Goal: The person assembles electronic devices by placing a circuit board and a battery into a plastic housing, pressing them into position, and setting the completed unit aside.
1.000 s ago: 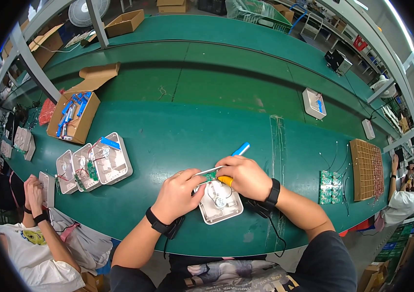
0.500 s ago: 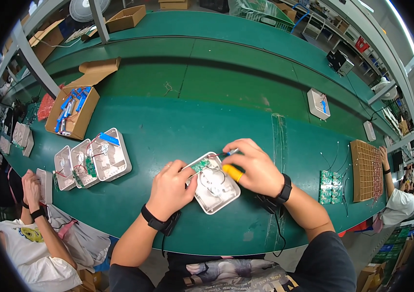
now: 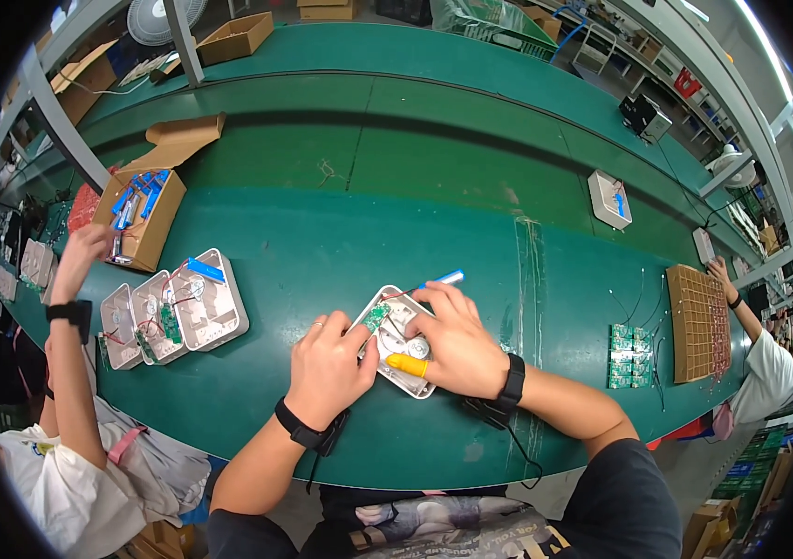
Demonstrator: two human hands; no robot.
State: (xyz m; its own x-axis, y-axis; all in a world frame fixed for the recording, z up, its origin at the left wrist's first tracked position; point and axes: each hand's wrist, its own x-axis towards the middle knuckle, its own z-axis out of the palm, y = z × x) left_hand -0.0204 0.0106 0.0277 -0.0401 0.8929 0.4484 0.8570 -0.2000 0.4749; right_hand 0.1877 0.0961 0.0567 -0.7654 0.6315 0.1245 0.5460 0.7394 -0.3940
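Both hands press into the open white plastic housing (image 3: 396,340) on the green bench, left hand (image 3: 327,368) fingertips pinching its small green circuit board (image 3: 376,317), right hand (image 3: 457,340) fingers splayed over the interior, so fitting looks underway, housing unclosed.

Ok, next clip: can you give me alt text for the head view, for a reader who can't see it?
Seen from above, the person's left hand and right hand work on a white open casing with a small green circuit board on a green workbench. To the left lie three similar casings and a cardboard box of blue parts; co-workers sit at both ends.
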